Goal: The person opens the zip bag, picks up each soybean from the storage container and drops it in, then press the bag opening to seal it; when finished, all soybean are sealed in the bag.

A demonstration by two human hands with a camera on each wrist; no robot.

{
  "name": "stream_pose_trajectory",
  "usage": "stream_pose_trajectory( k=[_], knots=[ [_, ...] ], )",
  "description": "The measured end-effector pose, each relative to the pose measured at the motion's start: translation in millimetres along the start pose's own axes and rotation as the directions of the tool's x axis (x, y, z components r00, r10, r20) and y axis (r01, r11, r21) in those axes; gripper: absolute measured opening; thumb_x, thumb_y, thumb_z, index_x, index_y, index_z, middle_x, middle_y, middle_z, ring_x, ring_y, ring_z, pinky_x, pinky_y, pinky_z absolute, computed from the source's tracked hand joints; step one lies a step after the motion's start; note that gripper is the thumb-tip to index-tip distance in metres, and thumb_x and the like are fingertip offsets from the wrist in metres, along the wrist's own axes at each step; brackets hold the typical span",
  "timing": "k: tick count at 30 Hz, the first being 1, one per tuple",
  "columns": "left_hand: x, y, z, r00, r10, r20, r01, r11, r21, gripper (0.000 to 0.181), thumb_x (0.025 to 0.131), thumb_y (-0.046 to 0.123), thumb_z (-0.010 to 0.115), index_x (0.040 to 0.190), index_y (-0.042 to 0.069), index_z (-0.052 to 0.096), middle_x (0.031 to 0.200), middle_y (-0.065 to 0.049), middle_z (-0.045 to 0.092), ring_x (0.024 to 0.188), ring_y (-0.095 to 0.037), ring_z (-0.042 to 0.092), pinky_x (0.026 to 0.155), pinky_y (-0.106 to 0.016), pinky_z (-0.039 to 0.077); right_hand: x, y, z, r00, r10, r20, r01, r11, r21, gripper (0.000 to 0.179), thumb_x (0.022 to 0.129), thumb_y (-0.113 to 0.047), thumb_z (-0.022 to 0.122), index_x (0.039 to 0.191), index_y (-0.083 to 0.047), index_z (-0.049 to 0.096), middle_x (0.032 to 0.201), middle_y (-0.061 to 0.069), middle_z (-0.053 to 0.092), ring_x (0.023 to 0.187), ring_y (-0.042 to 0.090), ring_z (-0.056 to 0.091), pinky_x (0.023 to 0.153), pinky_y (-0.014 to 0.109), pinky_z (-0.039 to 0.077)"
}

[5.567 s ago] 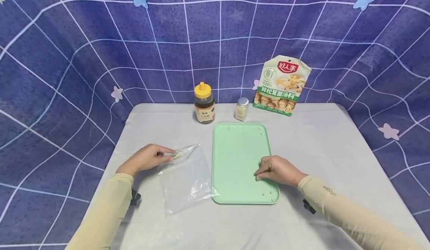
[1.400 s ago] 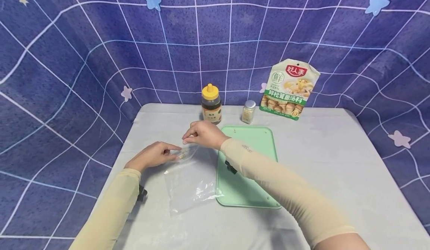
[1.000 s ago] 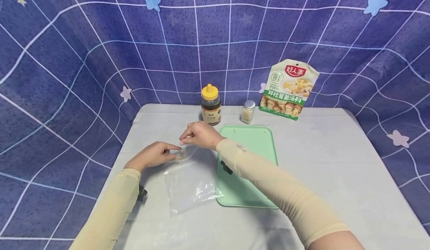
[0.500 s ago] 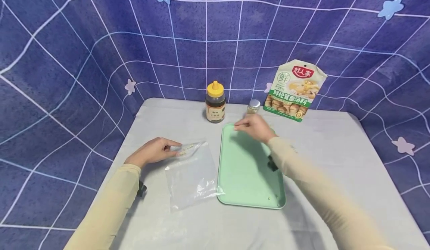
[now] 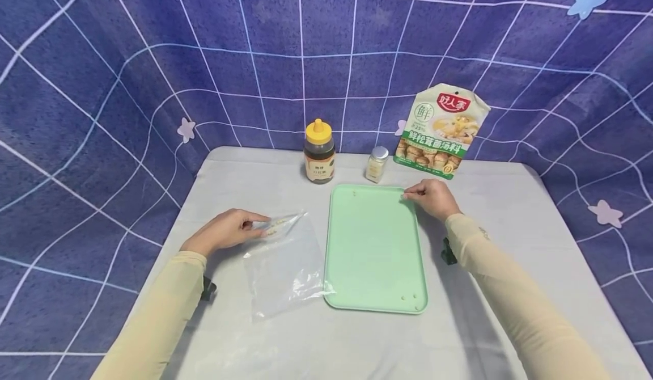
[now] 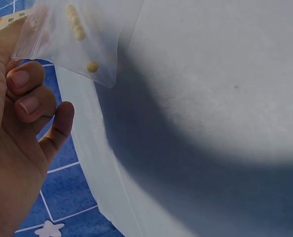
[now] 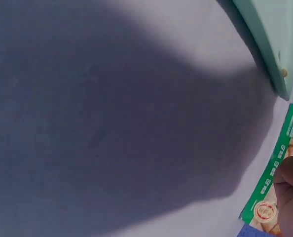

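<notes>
A clear zip bag (image 5: 288,266) lies on the table, its left upper corner pinched between the thumb and index finger of my left hand (image 5: 224,231). Several small round yellow soybeans (image 6: 76,24) show inside the bag near those fingers. My right hand (image 5: 433,197) is at the far right corner of the green tray (image 5: 377,244), with thumb and fingertips close together. Whether a bean sits between them is hidden. In the right wrist view, one soybean (image 7: 284,73) lies in the tray's corner. Other soybeans (image 5: 403,298) lie in the near right corner, and a few at the far left one.
Behind the tray stand a dark honey bottle (image 5: 319,153) with a yellow cap and a small glass jar (image 5: 377,164) with a silver lid. A mushroom soup packet (image 5: 441,130) leans on the blue curtain. The bag's lower right corner overlaps the tray's edge.
My right hand was at the tray, then went over to the bag's opening beside my left hand, and has now swung back right to the tray's far right corner. The left hand keeps its hold.
</notes>
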State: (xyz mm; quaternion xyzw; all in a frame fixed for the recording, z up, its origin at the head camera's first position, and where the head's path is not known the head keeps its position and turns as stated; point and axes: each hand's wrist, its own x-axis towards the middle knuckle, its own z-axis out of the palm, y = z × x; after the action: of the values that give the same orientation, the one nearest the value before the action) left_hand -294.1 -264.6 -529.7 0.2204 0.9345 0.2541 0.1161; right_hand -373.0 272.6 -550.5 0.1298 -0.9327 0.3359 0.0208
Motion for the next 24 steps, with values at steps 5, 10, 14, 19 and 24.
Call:
stream_pose_trajectory(
  k=[5,10,14,19,24],
  knots=[
    [-1.6,0.9,-2.1,1.0,-0.004,0.006,0.004,1.0,0.002,0.043,0.094,0.041,0.074,0.131,0.021,0.071,0.059,0.01,0.041,0.052,-0.007,0.035,0.052,-0.029,0.035,4.8,-4.1,1.7,0.999,0.007,0.033,-0.006,0.999,-0.042,0.013,0.088,-0.024,0.082,0.097,-0.014,0.084,0.099,0.003,0.075,0.086,0.02,0.066,0.074,0.041,0.054],
    [-3.3,2.0,-2.0,1.0,0.0,0.0,0.0,1.0,0.002,0.042,0.094,0.038,0.075,0.131,0.019,0.072,0.061,0.008,0.045,0.052,-0.007,0.037,0.052,-0.03,0.036,7.0,-5.3,5.4,0.996,0.06,0.063,-0.055,0.995,-0.08,0.014,0.089,-0.027,0.081,0.099,-0.016,0.083,0.103,0.003,0.075,0.092,0.02,0.067,0.079,0.043,0.054],
    [-2.3,2.3,0.2,1.0,0.008,-0.006,-0.008,1.0,0.012,0.041,0.093,0.037,0.076,0.13,0.018,0.072,0.059,0.008,0.043,0.052,-0.007,0.036,0.052,-0.03,0.035,5.2,-6.6,6.5,0.994,0.081,0.075,-0.073,0.992,-0.103,0.013,0.09,-0.027,0.08,0.098,-0.017,0.084,0.104,0.004,0.075,0.094,0.022,0.067,0.082,0.045,0.053],
    [-0.5,1.8,1.6,1.0,0.014,-0.006,-0.014,1.0,0.01,0.042,0.093,0.037,0.076,0.13,0.017,0.072,0.059,0.009,0.042,0.052,-0.007,0.035,0.051,-0.029,0.034,3.6,-8.7,8.0,0.994,0.091,0.068,-0.081,0.988,-0.13,0.014,0.091,-0.027,0.08,0.099,-0.016,0.083,0.104,0.004,0.075,0.094,0.022,0.067,0.082,0.046,0.053],
    [0.4,2.1,-0.4,1.0,0.015,-0.007,-0.015,1.0,0.004,0.042,0.092,0.037,0.077,0.129,0.017,0.073,0.06,0.009,0.045,0.052,-0.007,0.037,0.051,-0.029,0.035,9.6,-25.0,14.2,1.0,0.003,0.019,-0.002,0.998,-0.07,0.016,0.089,-0.027,0.081,0.099,-0.014,0.083,0.092,0.001,0.074,0.081,0.018,0.066,0.075,0.041,0.052]
  ],
)
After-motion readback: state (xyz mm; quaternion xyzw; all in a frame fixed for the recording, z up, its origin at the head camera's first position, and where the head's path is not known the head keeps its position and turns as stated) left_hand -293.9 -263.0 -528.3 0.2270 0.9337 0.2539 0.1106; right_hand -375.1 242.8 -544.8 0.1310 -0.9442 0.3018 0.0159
